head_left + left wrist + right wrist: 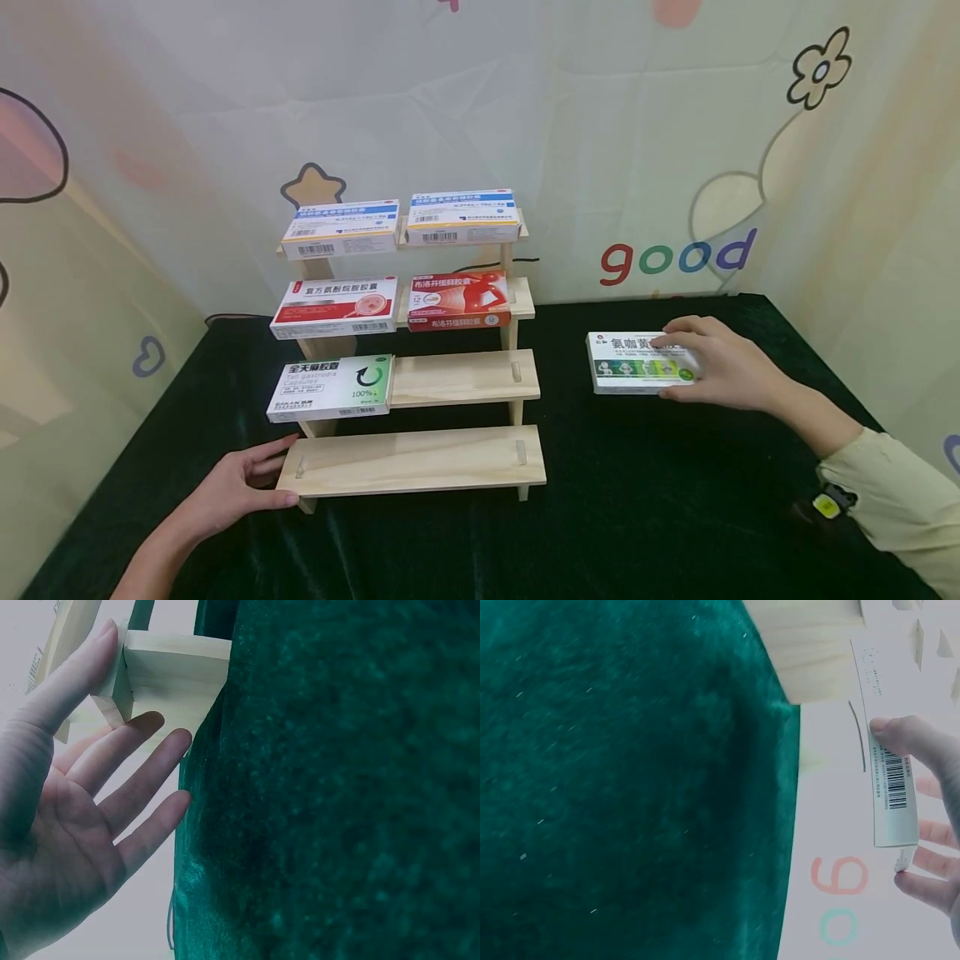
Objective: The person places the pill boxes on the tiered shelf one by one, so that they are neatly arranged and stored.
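My right hand grips a white medicine box with a green picture band, right of the stand. In the right wrist view my thumb presses on the box's narrow barcode side, with the other fingers across from it. My left hand pinches the left end of the lowest step of a wooden stepped stand, thumb at the front edge and forefinger at the back. Its other fingers extend free below the board. A white-and-green capsule box lies on the second step from the bottom, at left.
Above it stand a white-and-red box and a red box. Two white-and-blue boxes occupy the top step. Dark green velvet covers the table; a printed curtain hangs behind.
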{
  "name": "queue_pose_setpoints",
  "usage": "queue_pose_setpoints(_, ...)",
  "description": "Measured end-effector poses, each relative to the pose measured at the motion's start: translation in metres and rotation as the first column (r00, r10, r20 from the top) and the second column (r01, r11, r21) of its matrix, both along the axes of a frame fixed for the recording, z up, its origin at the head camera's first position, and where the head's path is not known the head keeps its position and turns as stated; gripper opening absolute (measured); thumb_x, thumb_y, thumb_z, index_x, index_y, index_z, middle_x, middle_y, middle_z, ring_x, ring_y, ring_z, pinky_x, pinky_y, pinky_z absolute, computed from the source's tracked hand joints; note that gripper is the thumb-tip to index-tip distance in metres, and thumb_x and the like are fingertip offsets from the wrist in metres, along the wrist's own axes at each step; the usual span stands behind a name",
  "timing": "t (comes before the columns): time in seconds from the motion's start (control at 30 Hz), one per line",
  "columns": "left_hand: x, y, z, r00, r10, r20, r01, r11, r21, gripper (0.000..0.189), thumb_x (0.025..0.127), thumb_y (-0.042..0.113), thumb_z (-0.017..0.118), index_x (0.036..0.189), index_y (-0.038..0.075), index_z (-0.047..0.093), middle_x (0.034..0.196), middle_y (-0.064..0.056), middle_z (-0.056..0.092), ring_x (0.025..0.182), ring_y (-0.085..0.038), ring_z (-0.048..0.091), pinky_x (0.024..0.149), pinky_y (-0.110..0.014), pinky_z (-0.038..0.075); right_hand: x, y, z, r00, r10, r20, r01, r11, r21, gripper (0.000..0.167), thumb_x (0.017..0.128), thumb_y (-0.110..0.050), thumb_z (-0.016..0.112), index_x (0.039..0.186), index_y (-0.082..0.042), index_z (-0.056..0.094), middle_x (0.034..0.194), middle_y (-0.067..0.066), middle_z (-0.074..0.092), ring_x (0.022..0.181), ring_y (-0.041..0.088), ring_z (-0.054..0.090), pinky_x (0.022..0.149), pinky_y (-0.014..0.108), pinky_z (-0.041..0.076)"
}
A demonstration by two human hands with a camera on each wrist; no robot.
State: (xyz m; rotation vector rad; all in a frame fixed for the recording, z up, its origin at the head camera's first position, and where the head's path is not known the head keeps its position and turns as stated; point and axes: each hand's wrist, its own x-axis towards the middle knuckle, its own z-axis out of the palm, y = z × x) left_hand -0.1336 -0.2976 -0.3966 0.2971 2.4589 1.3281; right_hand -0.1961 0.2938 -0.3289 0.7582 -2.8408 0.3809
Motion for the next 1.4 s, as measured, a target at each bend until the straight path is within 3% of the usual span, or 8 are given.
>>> queue_pose_setpoints(0.5, 0.000, -0.002, 0.000, 1.000, -0.005, -0.005, 0.005, 1.000, -0.003, 0.075, 0.081, 0.020, 0.068, 0.135, -0.013, 0.028, 0.133, -0.030, 0.037, 0.116, -0.041, 0.045, 0.084, -0.040, 0.048, 0.004, -0.031, 0.023, 0.996, 0.075, -0.038, -0.076, 0.997, -0.019, 0.057, 0.068, -0.041, 0.077, 0.114, -0.012, 0.061, 0.120, 0.011, 0.048, 0.102, 0.025, 0.042, 0.076, 0.043, 0.045)
queue_pose_setpoints(0.77, 0.000, -0.001, 0.001, 1.000, -0.002, -0.006, 0.002, 1.000, -0.004, 0.075, 0.080, 0.021, 0.069, 0.135, -0.013, 0.029, 0.133, -0.029, 0.038, 0.117, -0.041, 0.045, 0.084, -0.040, 0.048, 0.006, -0.050, 0.031, 0.995, 0.083, -0.053, -0.082, 0.996, 0.018, 0.057, 0.067, -0.040, 0.077, 0.114, -0.012, 0.062, 0.118, 0.011, 0.049, 0.100, 0.024, 0.044, 0.074, 0.040, 0.045)
queue_pose_setpoints(1.4, -0.001, -0.001, 0.001, 0.999, -0.030, -0.015, 0.030, 0.999, 0.022, 0.074, 0.081, 0.017, 0.068, 0.134, -0.014, 0.028, 0.131, -0.030, 0.039, 0.114, -0.040, 0.048, 0.083, -0.036, 0.049, 0.006, -0.097, 0.029, 0.990, 0.136, -0.043, -0.136, 0.991, 0.017, 0.060, 0.066, -0.045, 0.077, 0.115, -0.014, 0.062, 0.121, 0.010, 0.049, 0.104, 0.024, 0.044, 0.078, 0.039, 0.046)
